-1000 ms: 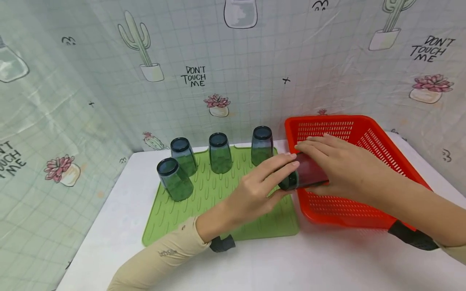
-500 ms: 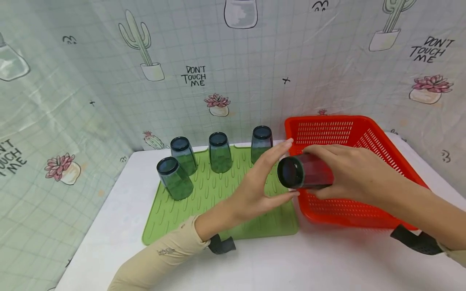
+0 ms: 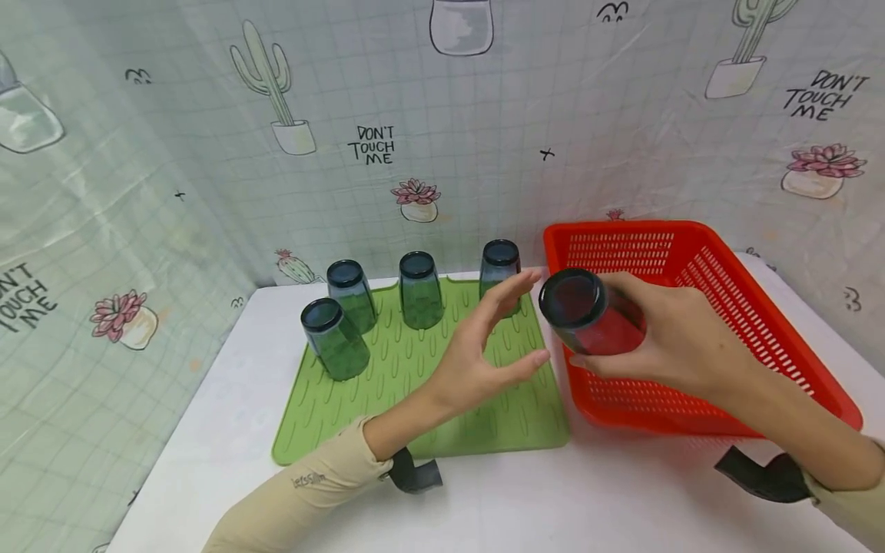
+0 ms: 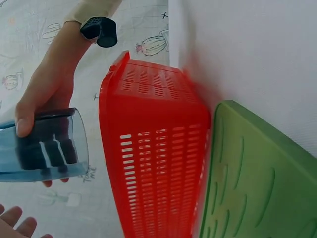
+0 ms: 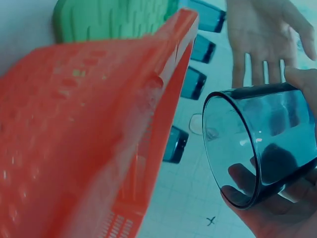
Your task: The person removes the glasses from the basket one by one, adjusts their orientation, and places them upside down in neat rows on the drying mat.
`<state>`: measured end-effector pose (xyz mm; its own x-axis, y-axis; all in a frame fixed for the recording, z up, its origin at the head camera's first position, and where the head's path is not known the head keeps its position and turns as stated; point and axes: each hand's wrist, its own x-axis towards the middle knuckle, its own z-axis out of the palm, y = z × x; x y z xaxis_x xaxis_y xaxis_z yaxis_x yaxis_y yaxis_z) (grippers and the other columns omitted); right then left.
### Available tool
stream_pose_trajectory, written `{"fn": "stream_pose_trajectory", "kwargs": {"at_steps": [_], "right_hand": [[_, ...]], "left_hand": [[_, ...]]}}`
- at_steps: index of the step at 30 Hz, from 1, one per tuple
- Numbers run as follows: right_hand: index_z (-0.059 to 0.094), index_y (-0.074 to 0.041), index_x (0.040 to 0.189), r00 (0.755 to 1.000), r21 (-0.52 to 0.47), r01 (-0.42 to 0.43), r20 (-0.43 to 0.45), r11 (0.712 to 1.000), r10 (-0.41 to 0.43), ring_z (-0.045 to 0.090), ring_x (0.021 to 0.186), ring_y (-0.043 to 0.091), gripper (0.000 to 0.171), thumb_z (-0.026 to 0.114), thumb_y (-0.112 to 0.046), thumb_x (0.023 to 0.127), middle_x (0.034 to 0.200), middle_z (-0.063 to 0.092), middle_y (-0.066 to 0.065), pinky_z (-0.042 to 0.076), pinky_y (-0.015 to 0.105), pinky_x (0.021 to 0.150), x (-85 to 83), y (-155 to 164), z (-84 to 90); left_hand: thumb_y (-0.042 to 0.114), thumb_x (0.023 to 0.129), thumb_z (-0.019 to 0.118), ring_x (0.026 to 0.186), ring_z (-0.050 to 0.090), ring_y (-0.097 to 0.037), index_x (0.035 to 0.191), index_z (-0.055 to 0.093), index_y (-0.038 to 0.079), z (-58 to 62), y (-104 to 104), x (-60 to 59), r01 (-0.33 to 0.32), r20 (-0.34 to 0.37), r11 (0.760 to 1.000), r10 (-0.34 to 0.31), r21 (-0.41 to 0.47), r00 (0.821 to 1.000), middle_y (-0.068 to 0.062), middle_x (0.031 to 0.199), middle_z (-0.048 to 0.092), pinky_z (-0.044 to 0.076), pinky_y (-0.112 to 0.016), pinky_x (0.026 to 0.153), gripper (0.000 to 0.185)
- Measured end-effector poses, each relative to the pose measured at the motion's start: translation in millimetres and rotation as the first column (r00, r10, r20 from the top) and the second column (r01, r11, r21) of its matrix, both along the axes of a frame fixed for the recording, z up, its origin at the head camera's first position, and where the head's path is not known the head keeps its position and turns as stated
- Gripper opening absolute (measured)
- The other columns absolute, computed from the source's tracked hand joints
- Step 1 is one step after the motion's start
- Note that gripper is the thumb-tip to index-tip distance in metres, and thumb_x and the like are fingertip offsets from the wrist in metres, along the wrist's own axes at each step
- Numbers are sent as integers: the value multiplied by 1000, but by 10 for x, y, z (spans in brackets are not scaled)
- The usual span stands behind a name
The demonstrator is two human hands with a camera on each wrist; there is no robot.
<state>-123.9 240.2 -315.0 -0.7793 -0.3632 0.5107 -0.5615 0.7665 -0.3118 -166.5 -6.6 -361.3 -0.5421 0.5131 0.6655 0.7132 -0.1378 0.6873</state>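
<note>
My right hand (image 3: 667, 338) grips a dark blue glass (image 3: 588, 311) on its side in the air above the left edge of the red basket (image 3: 698, 253). Its round end faces me and is tilted up. My left hand (image 3: 484, 349) is open just left of the glass, fingers spread, not touching it. The left wrist view shows the glass (image 4: 44, 146) pinched by the right hand (image 4: 44, 94) beside the basket (image 4: 153, 148). In the right wrist view the glass (image 5: 257, 144) fills the right side, with the open left hand (image 5: 262, 34) behind it.
Several blue glasses (image 3: 419, 288) stand upside down along the back and left of the green ridged mat (image 3: 387, 384) on the white table (image 3: 553, 499). The basket stands right of the mat. A printed cloth wall (image 3: 442, 153) closes the back and left.
My right hand has raised the glass and tipped its end upward. My left hand has let go of the glass and drawn back to the left with its fingers open.
</note>
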Motion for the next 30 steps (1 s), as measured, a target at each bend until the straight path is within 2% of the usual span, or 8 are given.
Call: {"fn": "stream_pose_trajectory", "kwargs": {"at_steps": [5,9,14,22,27,30], "right_hand": [[66,-14,124,996,-102,57,72,993,-50,68,78,13,66,96,-32,68,93,75,-2,57,25,62,37,-31,-54],[67,-15,126,993,-161,83,91,984,-69,64,71,11,65,95,-31,70,85,74,-4,55,24,58,55,-56,-81],[67,-16,125,994,-197,73,88,978,-56,62,69,10,63,95,-28,70,84,73,-5,53,24,56,54,-82,-100],[65,-15,128,991,-230,50,130,972,-21,65,71,10,64,94,-29,73,90,74,-3,56,25,59,57,-165,-119],[66,-16,126,994,-224,37,110,974,-13,58,64,9,62,94,-30,72,75,66,-8,50,23,54,49,-207,-114],[66,-16,125,993,-221,38,114,975,-12,56,62,9,61,94,-31,72,71,62,-10,49,24,53,48,-229,-118]], "left_hand": [[29,95,67,149,35,-19,158,34,10,-17,-20,10,21,50,1000,-20,-6,999,-2,161,40,35,-40,119,74],[40,99,65,150,32,-20,158,34,4,8,-23,2,92,124,995,-97,46,987,-7,161,40,27,-41,124,75],[33,100,66,152,31,-21,157,34,0,75,-14,-27,167,184,978,-188,122,965,-15,160,39,23,-39,125,73],[11,99,66,149,36,-22,154,37,-3,240,51,-77,228,221,957,-265,178,939,-16,158,42,28,-41,123,64],[13,97,70,146,41,-22,154,39,-2,339,85,-121,268,260,943,-314,196,913,-18,156,44,33,-39,121,67],[8,96,71,145,43,-22,153,40,-3,386,94,-135,279,279,940,-326,194,903,-18,156,45,35,-38,119,66]]}}
